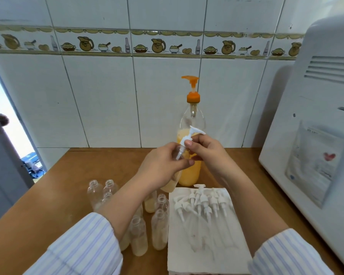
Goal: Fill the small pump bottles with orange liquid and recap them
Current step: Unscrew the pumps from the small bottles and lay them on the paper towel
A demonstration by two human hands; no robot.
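Two hands meet mid-air | left hand [163, 165] grips small bottle [174, 180], neck tilted up-right | right hand [205, 149] pinches white pump [189, 138], in line, half-seated in neck

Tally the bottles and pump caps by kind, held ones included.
Large orange-pump dispenser bottle: 1
Small bottle held in left hand: 1
Uncapped small bottles standing on the table: about 8; the forearm hides some
White pump cap in right hand: 1
Loose white pump caps on the white cloth: about 8; they overlap
Total: about 19
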